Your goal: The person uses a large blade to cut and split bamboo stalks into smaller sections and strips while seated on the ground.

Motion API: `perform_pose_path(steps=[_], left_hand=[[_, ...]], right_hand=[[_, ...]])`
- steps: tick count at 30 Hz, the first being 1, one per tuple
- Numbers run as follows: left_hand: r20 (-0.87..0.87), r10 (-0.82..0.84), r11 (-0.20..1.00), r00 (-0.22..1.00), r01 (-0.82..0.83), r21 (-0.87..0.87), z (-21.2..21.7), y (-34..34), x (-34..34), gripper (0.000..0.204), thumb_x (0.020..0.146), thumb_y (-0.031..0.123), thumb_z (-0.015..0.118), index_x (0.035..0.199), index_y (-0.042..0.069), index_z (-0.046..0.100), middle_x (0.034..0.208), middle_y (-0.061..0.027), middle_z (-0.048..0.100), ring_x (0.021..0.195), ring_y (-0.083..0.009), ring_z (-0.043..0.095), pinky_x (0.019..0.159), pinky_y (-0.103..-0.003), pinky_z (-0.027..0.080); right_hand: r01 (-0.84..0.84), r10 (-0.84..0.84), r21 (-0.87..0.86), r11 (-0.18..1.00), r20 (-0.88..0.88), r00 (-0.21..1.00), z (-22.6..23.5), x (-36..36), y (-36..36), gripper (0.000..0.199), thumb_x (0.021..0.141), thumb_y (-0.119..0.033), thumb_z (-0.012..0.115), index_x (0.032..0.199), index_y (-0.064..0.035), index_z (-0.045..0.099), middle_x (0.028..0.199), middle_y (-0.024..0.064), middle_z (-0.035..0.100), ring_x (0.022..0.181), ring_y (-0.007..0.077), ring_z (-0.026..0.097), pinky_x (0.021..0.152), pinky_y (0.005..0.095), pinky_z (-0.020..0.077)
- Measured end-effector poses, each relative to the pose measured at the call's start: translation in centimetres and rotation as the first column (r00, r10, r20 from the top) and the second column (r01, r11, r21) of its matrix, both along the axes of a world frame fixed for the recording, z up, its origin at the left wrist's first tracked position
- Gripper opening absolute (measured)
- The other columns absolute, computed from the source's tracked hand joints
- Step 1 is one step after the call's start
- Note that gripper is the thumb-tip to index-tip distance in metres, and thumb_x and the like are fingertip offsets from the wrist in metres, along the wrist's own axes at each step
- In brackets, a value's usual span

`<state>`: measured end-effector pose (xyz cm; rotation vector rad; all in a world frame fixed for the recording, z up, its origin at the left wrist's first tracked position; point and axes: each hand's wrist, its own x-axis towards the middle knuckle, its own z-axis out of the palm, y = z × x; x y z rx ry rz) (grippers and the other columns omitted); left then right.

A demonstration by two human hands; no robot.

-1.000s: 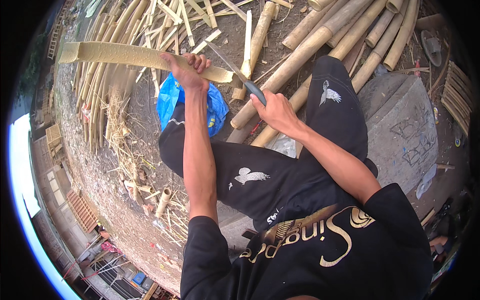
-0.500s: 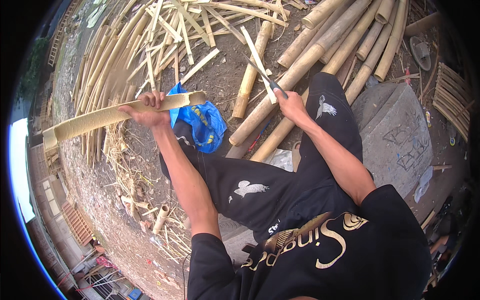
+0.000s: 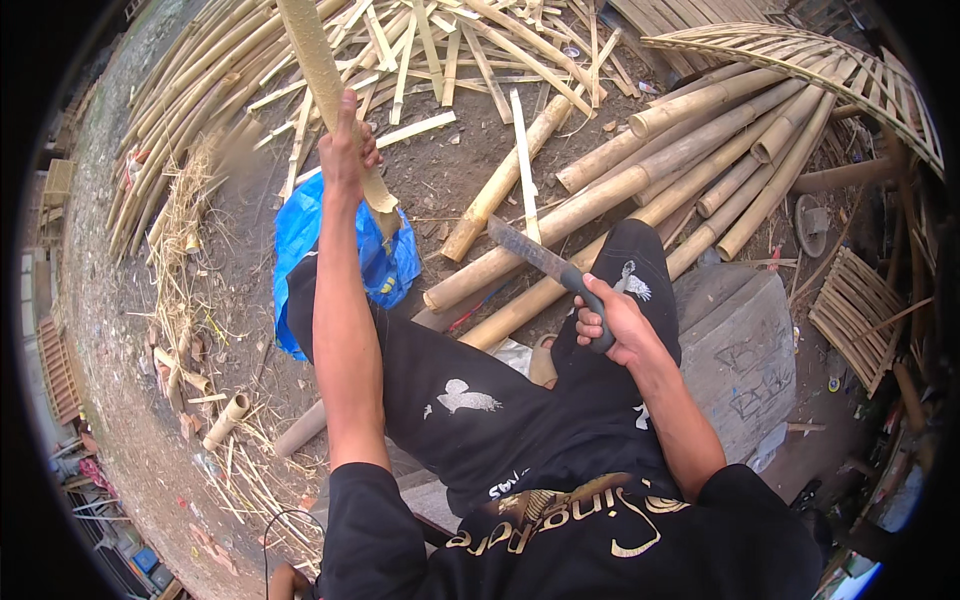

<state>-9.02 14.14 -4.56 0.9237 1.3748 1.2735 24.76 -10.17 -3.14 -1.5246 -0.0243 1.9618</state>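
My left hand (image 3: 348,152) is closed around the lower part of a split bamboo strip (image 3: 312,62). The pale strip stands nearly lengthwise, running off the far edge of the view, its ragged near end just below the hand. In front of my right thigh, my right hand (image 3: 617,322) grips the dark handle of a large knife (image 3: 535,250). Its blade slants away to the left, apart from the strip in my other hand. A blue plastic bag (image 3: 293,262) lies by my left knee, beneath the strip's near end.
Thick bamboo poles (image 3: 600,195) lie fanned out ahead to the right. Long split strips (image 3: 190,90) and loose pieces cover the ground at the far left. A grey stone slab (image 3: 735,350) is beside my right leg, with a slatted bamboo panel (image 3: 855,310) beyond it.
The strip has swung from nearly sideways to pointing away from me, with my left hand moved farther out. My right hand has drawn the knife nearer. The whole view has shifted.
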Motion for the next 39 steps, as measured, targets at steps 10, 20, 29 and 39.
perform_pose_path(steps=[10,20,29,39], left_hand=[[0.111,0.018,1.000,0.994,-0.020,0.015,1.3,1.0,0.6,0.063,0.083,0.069,0.069,0.062,0.014,0.048,0.052,0.0035,0.039,0.040,-0.0088,0.039,0.045,-0.029,0.041],[0.120,0.092,0.996,0.989,-0.090,-0.016,0.1,-0.3,-1.0,0.065,0.084,0.074,0.064,0.067,0.013,0.050,0.053,0.0038,0.038,0.041,-0.0099,0.040,0.045,-0.027,0.040],[0.070,0.073,0.997,0.995,-0.073,-0.012,0.7,-0.4,-2.1,0.056,0.086,0.061,0.071,0.077,0.009,0.056,0.060,0.0014,0.046,0.044,-0.0090,0.044,0.044,-0.028,0.041],[0.015,0.042,0.999,0.999,-0.041,-0.006,1.1,0.9,0.7,0.045,0.094,0.052,0.066,0.102,0.008,0.060,0.066,0.0029,0.048,0.049,-0.0085,0.042,0.045,-0.028,0.041]], right_hand=[[-0.216,-0.493,0.722,0.657,0.629,0.601,1.9,2.5,8.5,0.040,0.106,-0.043,0.049,0.091,-0.0056,0.054,0.057,-0.0032,0.044,0.049,0.0060,0.041,0.046,0.0247,0.0349],[-0.090,-0.450,0.728,0.680,0.511,0.732,9.5,5.1,9.3,0.039,0.101,-0.040,0.062,0.076,-0.0117,0.050,0.056,-0.0043,0.041,0.047,0.0059,0.039,0.045,0.0247,0.0329],[-0.274,0.203,0.224,0.935,0.292,0.935,2.4,-2.7,-0.2,0.034,0.100,-0.037,0.063,0.083,-0.0081,0.056,0.056,-0.0049,0.042,0.047,0.0067,0.039,0.047,0.0258,0.0348],[-0.359,0.289,0.151,0.921,0.352,0.890,-3.2,-0.9,0.7,0.042,0.096,-0.045,0.066,0.083,-0.0049,0.061,0.058,-0.0040,0.044,0.051,0.0073,0.042,0.048,0.0275,0.0329]])
